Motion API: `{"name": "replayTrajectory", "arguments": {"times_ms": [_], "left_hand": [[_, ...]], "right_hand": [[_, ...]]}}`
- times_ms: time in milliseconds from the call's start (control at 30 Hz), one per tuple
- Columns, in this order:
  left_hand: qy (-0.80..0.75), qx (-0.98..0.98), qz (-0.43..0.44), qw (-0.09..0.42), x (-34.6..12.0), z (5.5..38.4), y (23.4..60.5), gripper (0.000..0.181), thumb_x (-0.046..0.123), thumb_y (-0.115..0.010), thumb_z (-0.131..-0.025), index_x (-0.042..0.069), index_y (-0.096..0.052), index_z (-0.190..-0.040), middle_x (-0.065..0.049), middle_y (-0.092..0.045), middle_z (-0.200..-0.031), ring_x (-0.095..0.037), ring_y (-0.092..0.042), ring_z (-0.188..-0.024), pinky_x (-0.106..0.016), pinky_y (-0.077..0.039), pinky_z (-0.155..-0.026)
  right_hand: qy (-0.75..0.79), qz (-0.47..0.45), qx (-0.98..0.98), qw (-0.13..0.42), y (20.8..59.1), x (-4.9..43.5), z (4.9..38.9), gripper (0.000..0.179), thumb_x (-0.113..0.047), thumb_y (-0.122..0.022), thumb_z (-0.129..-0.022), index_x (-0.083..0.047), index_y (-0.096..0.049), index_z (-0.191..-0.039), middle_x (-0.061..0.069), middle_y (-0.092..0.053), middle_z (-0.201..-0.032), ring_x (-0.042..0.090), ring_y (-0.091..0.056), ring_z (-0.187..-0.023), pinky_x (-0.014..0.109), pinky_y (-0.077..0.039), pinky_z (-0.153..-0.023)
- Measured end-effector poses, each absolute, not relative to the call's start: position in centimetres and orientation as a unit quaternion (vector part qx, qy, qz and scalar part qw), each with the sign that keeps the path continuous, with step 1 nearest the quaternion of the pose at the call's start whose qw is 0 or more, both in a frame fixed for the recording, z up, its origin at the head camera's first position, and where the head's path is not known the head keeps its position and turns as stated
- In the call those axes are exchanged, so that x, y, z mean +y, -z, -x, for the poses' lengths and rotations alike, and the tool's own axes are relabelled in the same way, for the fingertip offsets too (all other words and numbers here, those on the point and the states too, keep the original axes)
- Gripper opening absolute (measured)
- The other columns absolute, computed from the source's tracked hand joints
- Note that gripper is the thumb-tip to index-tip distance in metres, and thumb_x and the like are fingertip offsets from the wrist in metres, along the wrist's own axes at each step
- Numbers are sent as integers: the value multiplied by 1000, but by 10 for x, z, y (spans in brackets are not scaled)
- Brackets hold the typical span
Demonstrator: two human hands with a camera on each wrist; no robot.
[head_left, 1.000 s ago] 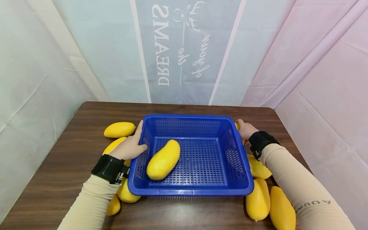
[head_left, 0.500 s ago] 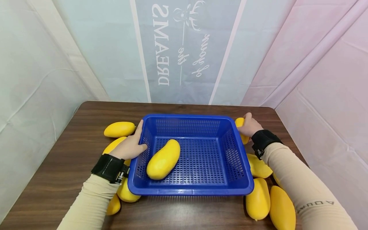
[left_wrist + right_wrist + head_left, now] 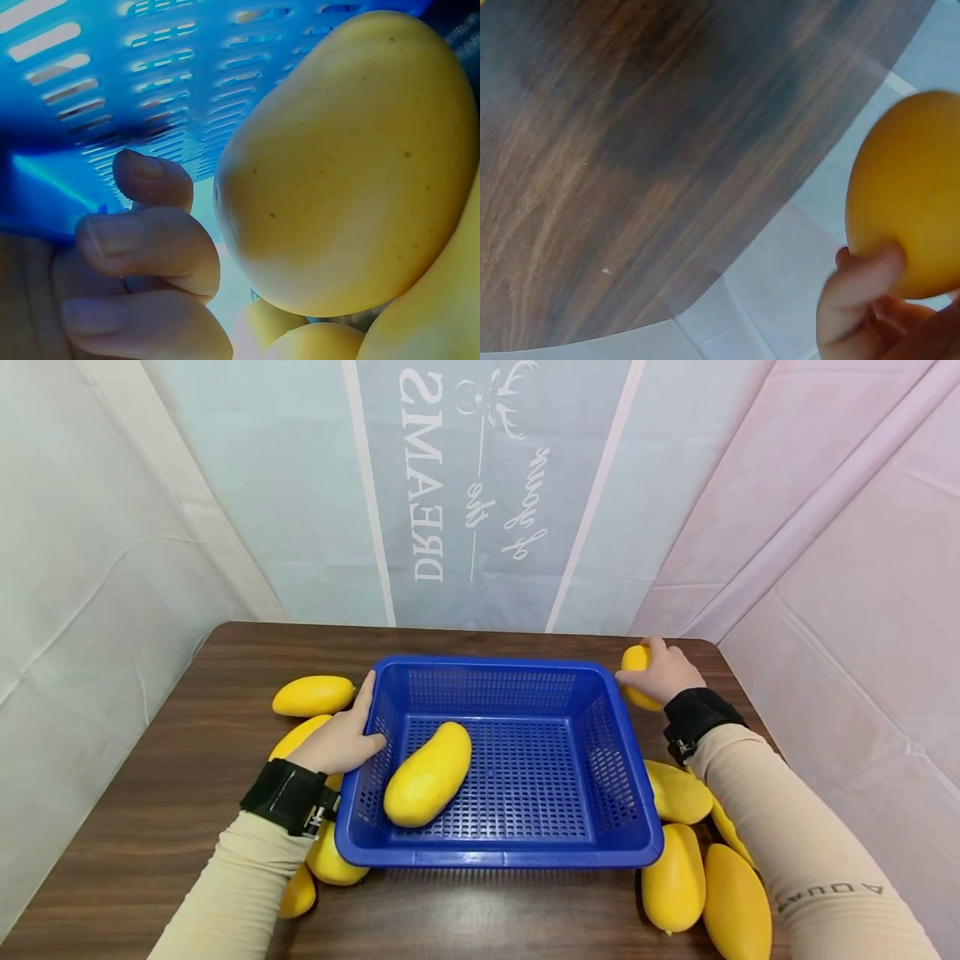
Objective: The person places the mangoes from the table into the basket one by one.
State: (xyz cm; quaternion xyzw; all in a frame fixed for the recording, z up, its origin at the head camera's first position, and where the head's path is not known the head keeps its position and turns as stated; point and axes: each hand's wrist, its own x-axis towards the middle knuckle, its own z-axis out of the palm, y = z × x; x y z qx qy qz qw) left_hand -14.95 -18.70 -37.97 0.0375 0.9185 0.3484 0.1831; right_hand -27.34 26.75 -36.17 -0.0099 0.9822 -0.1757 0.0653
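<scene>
A blue perforated plastic basket (image 3: 517, 859) sits mid-table with one yellow mango (image 3: 427, 775) lying on its floor at the left. My left hand (image 3: 337, 745) grips the basket's left rim, thumb over the top. In the left wrist view its fingers (image 3: 150, 240) curl under the rim, and a large mango (image 3: 352, 172) is close beside them. Beyond the basket's right back corner, my right hand (image 3: 670, 675) holds another mango (image 3: 907, 195) between thumb and fingers. The right wrist view shows that mango raised, with the tabletop behind it.
More mangoes, including one at the back left (image 3: 313, 696), lie along the basket's left side, partly under my left arm. Several others, such as one at the right (image 3: 673, 878), lie by its right side. A fabric curtain (image 3: 300, 485) surrounds the wooden table (image 3: 450, 914).
My right hand has moved up and away from the basket's right side, bringing the mango it holds into fuller view. The left hand and basket have stayed in place.
</scene>
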Motion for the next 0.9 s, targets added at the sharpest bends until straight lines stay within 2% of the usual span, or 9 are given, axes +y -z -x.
{"name": "replayTrajectory", "arguments": {"times_ms": [333,533,900], "left_hand": [[-348,919,-35,183,-187,149,380,97,17,-50,-97,23,28,-153,-6,-53,-61,-20,-52,-41,-32,-48,-47],[-349,918,-37,182,-187,149,379,96,17,-50,-97,24,29,-153,-8,-56,-63,-21,-56,-43,-33,-51,-48],[-356,916,-36,182,-186,149,378,96,17,-49,-98,24,28,-154,-10,-59,-69,-21,-61,-46,-34,-55,-52]], "right_hand": [[187,10,982,18,341,253,269,76,-48,-61,-88,-5,-37,-146,30,-55,-117,42,-56,-94,48,-47,-70],[195,25,981,1,334,240,269,79,-47,-61,-88,-7,-35,-151,30,-56,-124,42,-57,-96,50,-47,-72],[210,65,975,-16,318,213,265,76,-45,-61,-86,-15,-37,-152,22,-57,-128,37,-56,-100,48,-46,-73]]}}
